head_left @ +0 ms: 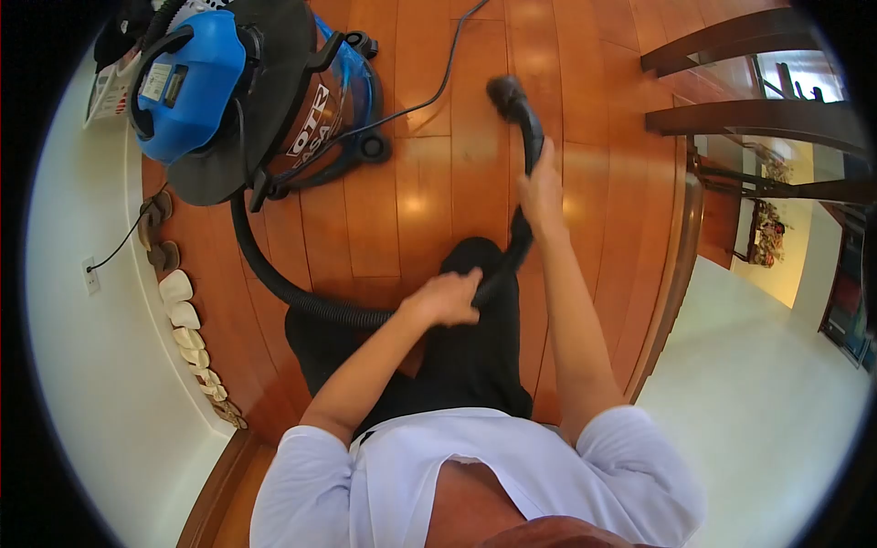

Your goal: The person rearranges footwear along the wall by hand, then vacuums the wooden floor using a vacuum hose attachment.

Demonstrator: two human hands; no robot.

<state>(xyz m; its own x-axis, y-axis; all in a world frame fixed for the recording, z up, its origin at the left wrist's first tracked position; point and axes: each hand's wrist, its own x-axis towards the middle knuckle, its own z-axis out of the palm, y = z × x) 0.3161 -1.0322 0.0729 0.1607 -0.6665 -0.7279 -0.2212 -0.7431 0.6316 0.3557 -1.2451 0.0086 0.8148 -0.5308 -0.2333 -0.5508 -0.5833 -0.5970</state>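
My right hand [544, 194] is closed around the curved black vacuum wand [532, 137], a little below its brush head [505, 91]. The brush head is over the wooden floor and slightly blurred. Above my lap, my left hand [446, 298] holds the black vacuum hose [343, 313] where it meets the wand's lower end; its thumb and fingers lie on either side. From there the ribbed hose curves left and up to the wet/dry vacuum [301, 100], which has a blue top [196, 78] and a dark drum on casters.
A black power cord [448, 78] crosses the floor [411, 192] beside the vacuum. Another cord runs to a wall outlet [91, 274]. Several pairs of shoes [187, 315] line the left wall. Dark wooden furniture legs [731, 41] stand at upper right, near a floor edge [671, 274].
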